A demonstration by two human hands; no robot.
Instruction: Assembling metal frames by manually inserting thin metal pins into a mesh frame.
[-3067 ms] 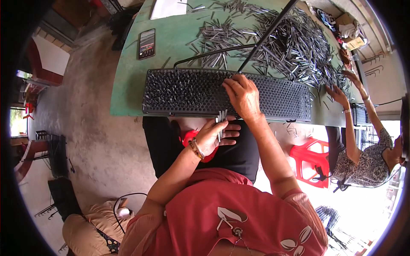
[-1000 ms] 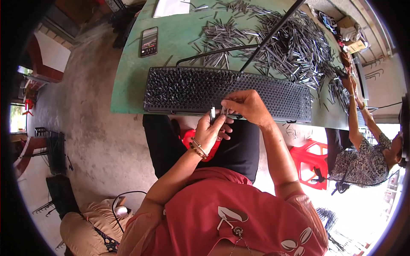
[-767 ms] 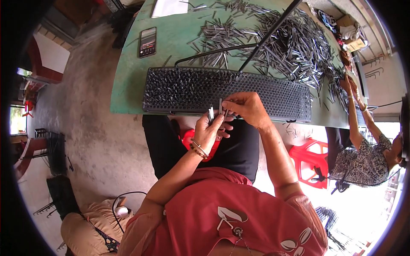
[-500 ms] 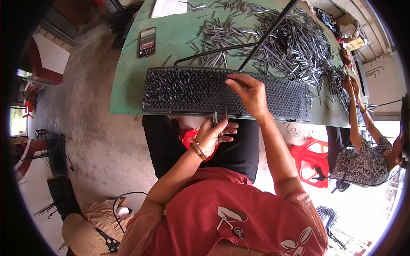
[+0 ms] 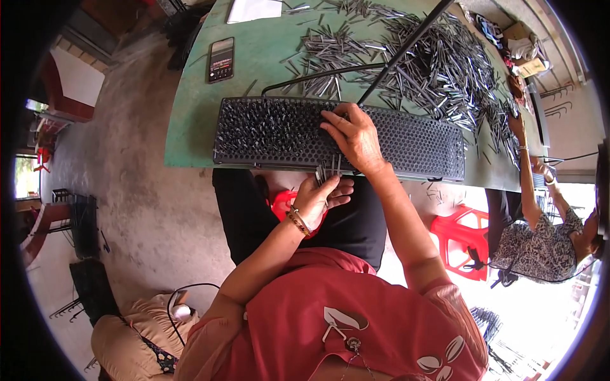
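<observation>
A long black perforated panel (image 5: 419, 145) with a honeycomb of holes lies along the table's near edge. Thin dark strips (image 5: 264, 126) stand densely upright in the holes of its left part; the right part shows bare holes. My right hand (image 5: 357, 143) is over the middle of the panel, where the upright strips end, its fingers bent and closed at the holes. Whatever they pinch is hidden. Below the panel's front edge, my left hand (image 5: 316, 197) is closed around a few thin metal strips (image 5: 321, 173) that point up toward the panel.
A big heap of loose metal strips (image 5: 445, 70) covers the green table (image 5: 254, 57) behind the panel. Black rods (image 5: 400, 54) rise over it. A phone (image 5: 221, 60) and white paper (image 5: 254, 10) lie at left. At right, another person (image 5: 540, 247) works near a red stool (image 5: 457, 241).
My right hand has moved slightly left and onto the panel's holes. My left hand stays below the edge with its strips. The other person's hands have moved apart.
</observation>
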